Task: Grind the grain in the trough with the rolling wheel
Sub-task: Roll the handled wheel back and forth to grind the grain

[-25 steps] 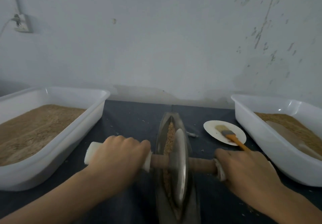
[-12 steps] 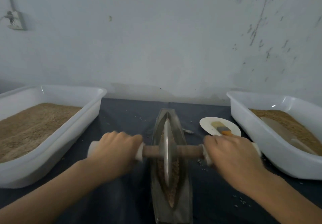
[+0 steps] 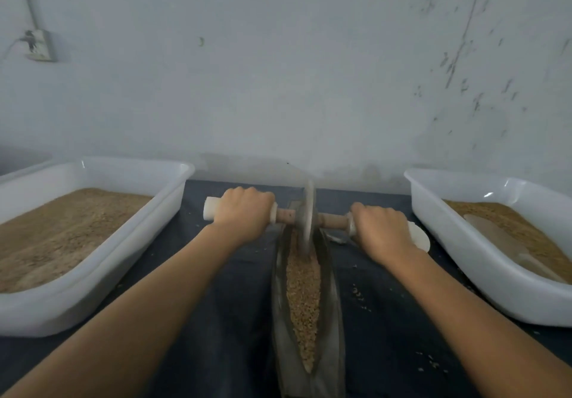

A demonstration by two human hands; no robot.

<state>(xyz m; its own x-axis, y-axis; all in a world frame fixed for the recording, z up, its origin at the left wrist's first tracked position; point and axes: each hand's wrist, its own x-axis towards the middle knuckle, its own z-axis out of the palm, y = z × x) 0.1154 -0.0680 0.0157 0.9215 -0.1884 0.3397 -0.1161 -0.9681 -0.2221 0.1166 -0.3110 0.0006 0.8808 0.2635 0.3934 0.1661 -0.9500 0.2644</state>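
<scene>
While both arms reached forward over the dark table covering (image 3: 223, 320), the left hand (image 3: 243, 216) gripped the white left handle (image 3: 210, 210) of the axle, with its fingers curled fully over the top and only the handle's outer end showing beyond the knuckles. The right hand (image 3: 382, 232) gripped the opposite handle in the same manner; its fingers were wrapped round it and hid nearly all of it, leaving only a white collar visible at the inner edge of the hand. Between the two hands ran the brown wooden axle (image 3: 332, 220), passing through the centre of the rolling wheel (image 3: 309, 215). The metal wheel stood upright on its edge at the far end of the trough (image 3: 335, 311), close to the wall (image 3: 278, 72), and appeared slightly blurred. The boat-shaped metal trough lay lengthwise on the table, pointing away from the person, between the two arms. The grain (image 3: 301, 295) filled the groove of the trough from the wheel back to the near tip. A few loose grains (image 3: 359, 294) lay scattered on the covering to the right of the trough.

A white tub (image 3: 148, 233) holding tan grain stood at the left side of the table. A second white tub (image 3: 448, 242) with tan contents stood at the right. A white plate (image 3: 421, 238) lay just beside the right hand, partly hidden by it. An electrical socket (image 3: 38, 45) was mounted on the wall at upper left.
</scene>
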